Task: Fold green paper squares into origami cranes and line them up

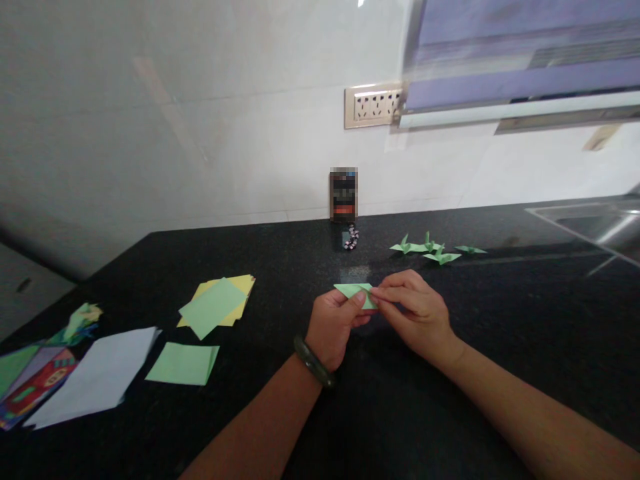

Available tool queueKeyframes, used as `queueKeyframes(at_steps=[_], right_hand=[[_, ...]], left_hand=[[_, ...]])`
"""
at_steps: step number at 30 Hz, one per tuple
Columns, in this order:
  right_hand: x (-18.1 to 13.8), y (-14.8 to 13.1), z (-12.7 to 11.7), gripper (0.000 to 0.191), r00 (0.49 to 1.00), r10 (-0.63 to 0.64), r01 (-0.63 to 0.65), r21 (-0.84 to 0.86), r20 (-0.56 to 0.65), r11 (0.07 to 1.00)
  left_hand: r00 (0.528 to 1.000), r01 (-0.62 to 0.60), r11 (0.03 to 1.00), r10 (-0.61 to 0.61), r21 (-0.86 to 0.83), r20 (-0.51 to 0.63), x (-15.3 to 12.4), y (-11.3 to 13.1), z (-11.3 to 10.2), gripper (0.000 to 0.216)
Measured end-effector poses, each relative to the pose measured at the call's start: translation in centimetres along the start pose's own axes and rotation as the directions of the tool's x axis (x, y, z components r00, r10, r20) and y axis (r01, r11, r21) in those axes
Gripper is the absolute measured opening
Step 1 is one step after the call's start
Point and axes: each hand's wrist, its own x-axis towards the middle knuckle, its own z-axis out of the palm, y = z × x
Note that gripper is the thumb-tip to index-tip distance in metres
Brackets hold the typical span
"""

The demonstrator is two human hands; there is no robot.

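A small piece of folded light green paper (349,289) is held between my two hands, above the dark counter. My left hand (334,323), with a dark bangle at the wrist, grips it from the left with the thumb on top. At the paper's right end, my right hand (417,310) pinches the edge between thumb and fingers. Part of the paper is hidden behind the fingers. Beyond my right hand stand several folded green paper cranes (440,257).
On the left lie yellow and green paper sheets (213,309), a folded green sheet (183,364), white sheets (103,377) and a colourful packet (37,390). A phone-like device (343,195) leans on the wall behind a beaded strap (353,238). A sink edge (575,212) is at right.
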Motion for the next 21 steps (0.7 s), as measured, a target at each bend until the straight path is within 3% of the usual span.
queueKeyframes(at_steps=[10, 21], right_hand=[[-0.28, 0.42, 0.22, 0.015, 0.995, 0.059, -0.070, 0.139, 0.084, 0.988], [0.10, 0.69, -0.36, 0.016, 0.984, -0.036, -0.003, 0.213, 0.177, 0.977]], left_hand=[[0.997, 0.079, 0.993, -0.077, -0.091, 0.025, 0.22, -0.03, -0.45, 0.022], [0.995, 0.099, 0.990, -0.095, -0.098, 0.039, 0.13, 0.20, -0.39, 0.018]])
